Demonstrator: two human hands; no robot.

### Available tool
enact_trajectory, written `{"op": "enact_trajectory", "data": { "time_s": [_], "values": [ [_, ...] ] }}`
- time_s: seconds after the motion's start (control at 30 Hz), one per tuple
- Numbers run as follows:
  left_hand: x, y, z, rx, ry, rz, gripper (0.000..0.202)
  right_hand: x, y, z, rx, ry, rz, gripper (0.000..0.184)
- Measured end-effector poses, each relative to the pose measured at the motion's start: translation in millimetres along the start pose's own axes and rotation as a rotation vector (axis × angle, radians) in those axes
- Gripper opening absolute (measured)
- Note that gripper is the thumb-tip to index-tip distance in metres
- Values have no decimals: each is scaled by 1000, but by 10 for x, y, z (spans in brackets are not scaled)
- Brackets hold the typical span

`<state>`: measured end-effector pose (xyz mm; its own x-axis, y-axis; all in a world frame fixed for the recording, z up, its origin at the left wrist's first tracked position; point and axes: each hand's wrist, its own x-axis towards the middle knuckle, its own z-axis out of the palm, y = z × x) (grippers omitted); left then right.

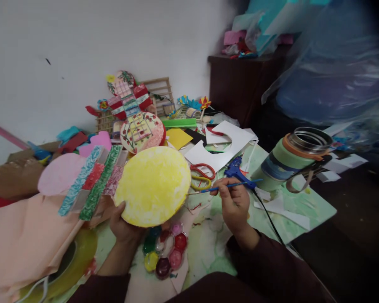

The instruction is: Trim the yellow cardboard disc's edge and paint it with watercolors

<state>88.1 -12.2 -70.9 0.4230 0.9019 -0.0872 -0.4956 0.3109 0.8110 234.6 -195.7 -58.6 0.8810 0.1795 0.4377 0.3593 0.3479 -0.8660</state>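
My left hand [126, 227] grips the lower left edge of a round yellow-painted disc [154, 185], thumb on the face and fingers hidden behind it. Pinched in my right hand [233, 204] is a thin blue paintbrush [227, 185], its tip at the disc's right edge. Whether the tip touches is too small to tell. Just under the disc sits a ring of small paint pots [162, 268] in several colours. Scissors [205, 174] with red and yellow handles lie behind the brush. A blue glue gun [236, 168] rests beyond my right hand.
A green flask [286, 162] without a lid stands at the right. White paper offcuts [221, 147] lie at the back. Painted card pieces [91, 181], peach paper [28, 240] and a tape roll [78, 256] are at the left. The glue gun's black cord [268, 219] crosses the table.
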Motion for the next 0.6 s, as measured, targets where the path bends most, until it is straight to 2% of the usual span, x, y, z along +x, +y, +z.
{"op": "enact_trajectory", "data": {
  "time_s": [0.07, 0.2, 0.37, 0.5, 0.6],
  "values": [
    [3, -1, 1, 24, 10, 6, 50, 5, 1, -1, 18, -6, 23, 15],
    [0, 7, 15, 47, 8, 11, 48, 12, -7, 3, 11, 70, 26, 17],
    [-14, 24, 45, 53, 54, -28, 44, 11, -28, 10, 42, -65, 33, 19],
    [-28, 41, 71, 46, 46, -35, 40, 31, -32, 1, 42, 0, 12, 16],
    [-24, 46, 59, 41, 60, -46, 40, 43, -30, -15, 60, -38, 12, 16]
  ]
}}
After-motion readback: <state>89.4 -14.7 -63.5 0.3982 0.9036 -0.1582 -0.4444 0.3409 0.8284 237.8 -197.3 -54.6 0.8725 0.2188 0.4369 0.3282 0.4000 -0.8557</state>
